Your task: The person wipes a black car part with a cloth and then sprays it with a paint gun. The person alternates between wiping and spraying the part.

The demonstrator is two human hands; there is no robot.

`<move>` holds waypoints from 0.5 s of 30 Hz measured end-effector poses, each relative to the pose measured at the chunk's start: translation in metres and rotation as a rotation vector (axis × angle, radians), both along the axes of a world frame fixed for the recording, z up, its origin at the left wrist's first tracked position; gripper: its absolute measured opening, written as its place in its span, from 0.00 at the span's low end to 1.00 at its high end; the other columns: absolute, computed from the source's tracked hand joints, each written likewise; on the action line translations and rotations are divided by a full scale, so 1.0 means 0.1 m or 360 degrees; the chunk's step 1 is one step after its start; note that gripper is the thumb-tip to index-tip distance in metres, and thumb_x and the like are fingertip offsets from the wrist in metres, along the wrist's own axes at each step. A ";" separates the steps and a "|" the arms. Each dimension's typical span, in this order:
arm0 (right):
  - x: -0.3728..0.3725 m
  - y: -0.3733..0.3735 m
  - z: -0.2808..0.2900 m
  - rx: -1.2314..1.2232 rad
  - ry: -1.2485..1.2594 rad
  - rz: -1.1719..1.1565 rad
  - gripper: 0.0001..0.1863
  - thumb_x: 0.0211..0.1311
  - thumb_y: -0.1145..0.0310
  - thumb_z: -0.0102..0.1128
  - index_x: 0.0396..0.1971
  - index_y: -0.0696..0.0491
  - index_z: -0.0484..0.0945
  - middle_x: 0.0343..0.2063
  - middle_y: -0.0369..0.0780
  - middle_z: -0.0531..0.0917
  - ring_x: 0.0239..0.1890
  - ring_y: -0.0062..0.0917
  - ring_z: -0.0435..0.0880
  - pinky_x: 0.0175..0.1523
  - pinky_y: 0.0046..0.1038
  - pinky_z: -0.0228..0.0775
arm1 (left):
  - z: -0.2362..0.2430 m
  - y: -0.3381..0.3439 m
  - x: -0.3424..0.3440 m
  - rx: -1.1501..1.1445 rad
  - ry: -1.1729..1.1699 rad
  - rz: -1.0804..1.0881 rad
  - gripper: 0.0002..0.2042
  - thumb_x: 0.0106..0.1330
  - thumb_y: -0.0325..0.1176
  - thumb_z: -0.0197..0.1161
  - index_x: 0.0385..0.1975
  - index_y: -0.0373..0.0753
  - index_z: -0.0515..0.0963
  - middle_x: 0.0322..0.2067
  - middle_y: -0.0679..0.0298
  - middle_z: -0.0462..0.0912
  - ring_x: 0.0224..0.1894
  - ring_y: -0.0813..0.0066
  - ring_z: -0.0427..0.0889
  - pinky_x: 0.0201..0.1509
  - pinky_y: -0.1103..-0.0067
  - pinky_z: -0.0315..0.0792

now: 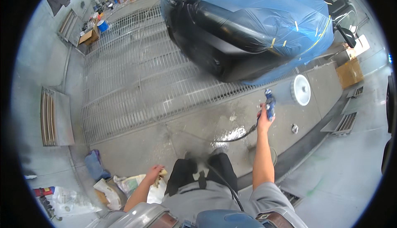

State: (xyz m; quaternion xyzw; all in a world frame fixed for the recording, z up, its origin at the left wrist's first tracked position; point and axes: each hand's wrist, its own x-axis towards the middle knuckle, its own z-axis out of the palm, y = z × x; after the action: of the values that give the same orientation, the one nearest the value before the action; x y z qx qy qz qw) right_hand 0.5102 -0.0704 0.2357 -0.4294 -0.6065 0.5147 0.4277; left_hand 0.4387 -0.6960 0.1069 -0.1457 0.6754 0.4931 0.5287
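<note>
In my right hand (pixel 265 118) is a blue spray gun (pixel 269 104), held out over the floor with its nozzle end pointing away from me. A dark hose (pixel 235 140) trails from its handle and curves left. My left hand (pixel 154 173) is low beside my left leg, fingers curled on a yellowish-tan cloth (pixel 160 179); its full shape is partly hidden. Ahead stands a car with dark front bodywork (pixel 206 50), its upper part draped in blue plastic masking film (pixel 264 25) fixed with yellow tape.
A floor grating (pixel 124 79) spreads left of the car. A white round lidded tub (pixel 302 90) stands right of the gun, with a small metallic object (pixel 295 128) nearby. Bags (pixel 128 183) lie at lower left. Cardboard boxes (pixel 350 73) and paint cans (pixel 102 25) line the walls.
</note>
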 end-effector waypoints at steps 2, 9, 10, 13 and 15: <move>-0.06 -0.08 0.27 0.0017 -0.0003 -0.0109 0.11 0.71 0.64 0.66 0.37 0.58 0.86 0.17 0.32 0.77 0.19 0.15 0.74 0.25 0.22 0.62 | 0.37 -0.62 0.08 -0.0009 0.0002 0.0182 0.19 0.75 0.49 0.59 0.52 0.41 0.82 0.33 0.61 0.84 0.25 0.71 0.82 0.25 0.74 0.74; -0.35 -0.46 0.50 0.0038 0.0017 -0.0325 0.12 0.67 0.63 0.69 0.31 0.58 0.84 0.16 0.32 0.77 0.17 0.16 0.73 0.23 0.25 0.63 | 1.12 -2.39 0.47 -0.0204 -0.0197 0.0794 0.23 0.79 0.58 0.50 0.51 0.43 0.78 0.33 0.64 0.82 0.24 0.72 0.79 0.22 0.74 0.71; -0.43 -0.57 0.49 0.0034 0.0018 -0.0302 0.12 0.67 0.64 0.69 0.30 0.58 0.83 0.15 0.32 0.77 0.17 0.16 0.73 0.23 0.25 0.63 | 1.18 -2.52 0.54 -0.0222 -0.0200 0.0851 0.23 0.80 0.60 0.48 0.49 0.45 0.77 0.31 0.65 0.81 0.24 0.73 0.78 0.21 0.75 0.70; -0.81 -0.83 0.41 0.0066 -0.0048 -0.0184 0.11 0.68 0.64 0.68 0.30 0.57 0.84 0.16 0.33 0.78 0.17 0.16 0.74 0.23 0.24 0.64 | 1.17 -2.75 0.62 -0.0122 -0.0222 0.1132 0.26 0.79 0.63 0.46 0.49 0.45 0.77 0.31 0.66 0.81 0.24 0.73 0.77 0.21 0.75 0.70; -1.15 -1.06 0.33 0.0046 -0.0052 -0.0079 0.09 0.69 0.65 0.67 0.34 0.57 0.84 0.21 0.34 0.81 0.17 0.15 0.74 0.23 0.22 0.65 | 1.10 -2.80 0.54 -0.0084 -0.0200 0.1274 0.26 0.79 0.63 0.46 0.48 0.45 0.78 0.31 0.66 0.81 0.24 0.74 0.77 0.21 0.76 0.69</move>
State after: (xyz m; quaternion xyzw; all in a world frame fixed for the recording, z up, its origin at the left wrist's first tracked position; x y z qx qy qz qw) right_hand 0.3949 -0.1766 0.2684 -0.4464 -0.6100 0.4879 0.4365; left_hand 0.4932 -0.9758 0.2171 -0.4405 0.5440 0.6326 0.3314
